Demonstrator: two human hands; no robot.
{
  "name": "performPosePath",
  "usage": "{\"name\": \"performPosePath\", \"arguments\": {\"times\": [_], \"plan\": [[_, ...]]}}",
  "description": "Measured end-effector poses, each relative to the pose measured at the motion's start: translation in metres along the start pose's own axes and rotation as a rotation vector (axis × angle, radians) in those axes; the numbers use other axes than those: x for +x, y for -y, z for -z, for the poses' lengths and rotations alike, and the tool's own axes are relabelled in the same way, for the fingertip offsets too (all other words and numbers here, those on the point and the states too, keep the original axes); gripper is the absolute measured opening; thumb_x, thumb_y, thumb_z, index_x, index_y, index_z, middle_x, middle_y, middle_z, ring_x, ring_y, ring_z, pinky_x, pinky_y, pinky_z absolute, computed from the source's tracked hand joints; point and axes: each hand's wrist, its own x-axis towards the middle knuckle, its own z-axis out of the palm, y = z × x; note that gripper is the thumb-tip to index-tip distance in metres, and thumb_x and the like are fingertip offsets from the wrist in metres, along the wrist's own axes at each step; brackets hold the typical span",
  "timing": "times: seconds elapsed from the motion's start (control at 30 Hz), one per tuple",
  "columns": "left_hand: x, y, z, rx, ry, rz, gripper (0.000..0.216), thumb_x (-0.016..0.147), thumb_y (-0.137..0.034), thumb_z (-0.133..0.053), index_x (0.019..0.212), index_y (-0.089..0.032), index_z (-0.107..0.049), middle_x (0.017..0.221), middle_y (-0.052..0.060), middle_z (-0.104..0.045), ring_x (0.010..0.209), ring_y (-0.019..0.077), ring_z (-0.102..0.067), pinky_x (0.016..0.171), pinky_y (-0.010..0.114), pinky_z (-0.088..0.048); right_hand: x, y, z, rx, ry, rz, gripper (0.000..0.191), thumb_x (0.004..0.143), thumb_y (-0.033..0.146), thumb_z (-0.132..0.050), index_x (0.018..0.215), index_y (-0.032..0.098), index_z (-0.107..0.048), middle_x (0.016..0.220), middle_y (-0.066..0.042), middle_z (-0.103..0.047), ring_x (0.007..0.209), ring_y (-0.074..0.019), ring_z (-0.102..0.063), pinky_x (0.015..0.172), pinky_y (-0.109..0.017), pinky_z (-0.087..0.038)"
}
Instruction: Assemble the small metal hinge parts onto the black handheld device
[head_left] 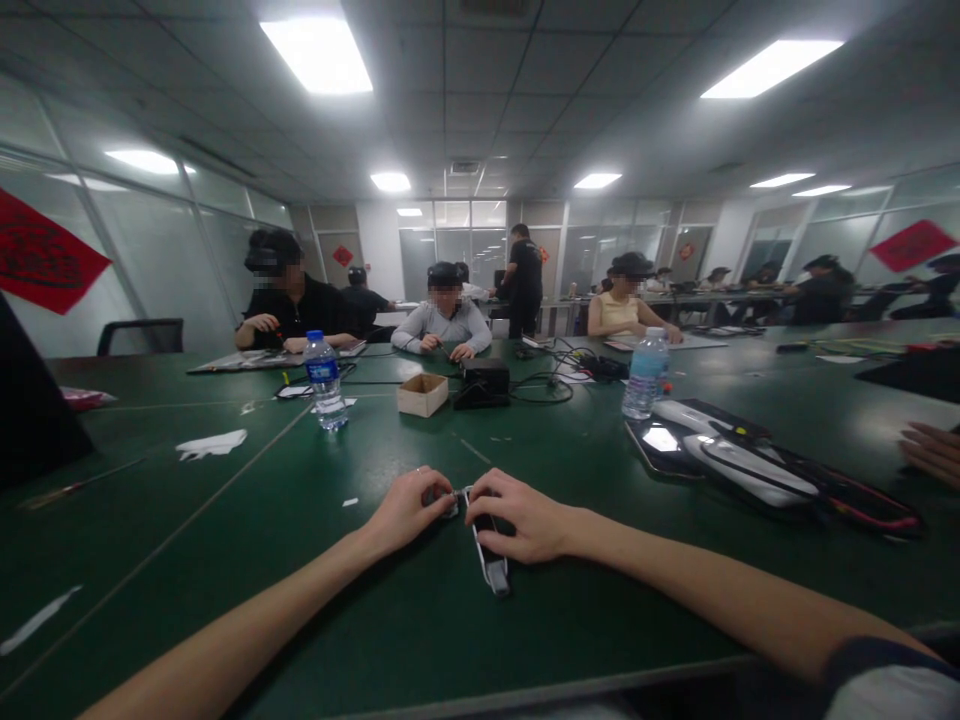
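Observation:
Over the green table, my right hand (521, 515) lies curled with bent fingers around a long, narrow device (496, 574) that has a dark middle, a pale rim and a grey end. Much of its upper part is under my fingers. Close by on the left, my left hand (411, 508) has thumb and fingers pinched together beside the device's far end. A small greyish piece (453, 509) shows at those fingertips, too small and blurred to name.
Ahead stand a water bottle (324, 380), an open cardboard box (422, 395) and a black box (484, 382) with cables. At right are another bottle (645, 375) and a white-and-black bundle (739, 460). Another person's hand (934, 452) rests at the right edge. Several people sit across.

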Motion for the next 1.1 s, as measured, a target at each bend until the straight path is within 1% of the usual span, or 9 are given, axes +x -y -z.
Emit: {"name": "performPosePath", "arguments": {"times": [0.17,0.33,0.4,0.5,0.6,0.67,0.77,0.93,1.1], "plan": [[-0.001,0.0,-0.001,-0.014,-0.007,0.007,0.018,0.087,-0.033,-0.059,0.091,-0.018,-0.068,0.082,0.002,-0.064,0.07,0.016,-0.055,0.064,0.026,-0.041,0.007,0.016,-0.002,0.096,-0.05,-0.311,0.016,0.084,0.029,-0.067,0.094,0.018,-0.066,0.109,-0.008,-0.053,0.107,-0.0219,-0.052,0.093,-0.036,-0.048],[-0.004,-0.002,0.0,-0.04,-0.023,-0.006,0.02,0.087,-0.034,-0.058,0.092,-0.018,-0.068,0.083,0.002,-0.064,0.069,0.0157,-0.054,0.064,0.026,-0.041,0.012,0.008,-0.004,0.091,-0.001,-0.498,0.012,0.076,0.016,-0.067,0.087,0.018,-0.062,0.107,-0.006,-0.05,0.088,-0.0174,-0.055,0.08,-0.032,-0.05],[-0.006,-0.002,0.001,-0.047,-0.025,-0.006,0.021,0.089,-0.035,-0.056,0.093,-0.018,-0.067,0.083,0.002,-0.064,0.069,0.0158,-0.054,0.064,0.026,-0.042,0.011,-0.011,-0.005,0.023,-0.013,-0.518,0.012,0.076,0.013,-0.065,0.087,0.018,-0.06,0.107,-0.005,-0.05,0.084,-0.0164,-0.055,0.077,-0.031,-0.049],[-0.007,-0.001,0.002,-0.049,-0.022,-0.016,0.02,0.09,-0.032,-0.055,0.094,-0.017,-0.067,0.084,0.003,-0.063,0.069,0.0158,-0.055,0.065,0.027,-0.042,0.009,-0.056,-0.002,-0.163,-0.062,-0.589,0.012,0.081,0.013,-0.057,0.092,0.018,-0.058,0.108,-0.008,-0.049,0.093,-0.0198,-0.054,0.08,-0.033,-0.047],[-0.007,0.001,0.002,-0.047,-0.021,-0.027,0.02,0.091,-0.032,-0.053,0.096,-0.017,-0.067,0.085,0.003,-0.063,0.07,0.0157,-0.055,0.065,0.026,-0.043,0.002,-0.11,0.011,-0.388,-0.066,-0.87,0.029,0.087,0.019,-0.051,0.116,0.021,-0.053,0.117,-0.01,-0.047,0.104,-0.024,-0.052,0.077,-0.032,-0.047],[-0.007,0.002,0.001,-0.041,-0.02,-0.029,0.02,0.091,-0.031,-0.052,0.095,-0.017,-0.067,0.084,0.003,-0.063,0.069,0.0156,-0.055,0.065,0.026,-0.043,-0.005,-0.143,0.023,-0.439,-0.079,-0.985,0.043,0.089,0.018,-0.048,0.132,0.021,-0.044,0.124,-0.015,-0.043,0.11,-0.0292,-0.05,0.081,-0.038,-0.046],[-0.005,0.002,0.0,-0.034,-0.014,-0.032,0.018,0.09,-0.028,-0.053,0.093,-0.017,-0.067,0.083,0.003,-0.062,0.069,0.0158,-0.055,0.065,0.027,-0.043,-0.018,-0.184,0.041,-0.486,-0.06,-1.119,0.041,0.093,0.018,-0.04,0.133,0.023,-0.047,0.129,-0.019,-0.04,0.114,-0.0345,-0.048,0.084,-0.045,-0.044],[-0.005,0.003,-0.001,-0.038,-0.012,-0.038,0.019,0.091,-0.029,-0.052,0.094,-0.018,-0.067,0.084,0.003,-0.063,0.072,0.0161,-0.056,0.066,0.027,-0.043,-0.036,-0.224,0.053,-0.565,-0.041,-1.222,0.038,0.097,0.025,-0.039,0.134,0.026,-0.048,0.127,-0.017,-0.042,0.117,-0.0337,-0.046,0.088,-0.044,-0.041],[-0.004,0.001,-0.001,-0.026,-0.006,-0.051,0.018,0.09,-0.028,-0.051,0.093,-0.018,-0.066,0.083,0.003,-0.063,0.072,0.0164,-0.056,0.068,0.027,-0.044,-0.043,-0.24,0.047,-0.636,-0.061,-1.236,0.044,0.097,0.028,-0.044,0.14,0.028,-0.04,0.133,-0.018,-0.037,0.12,-0.0338,-0.041,0.09,-0.044,-0.038]]}}
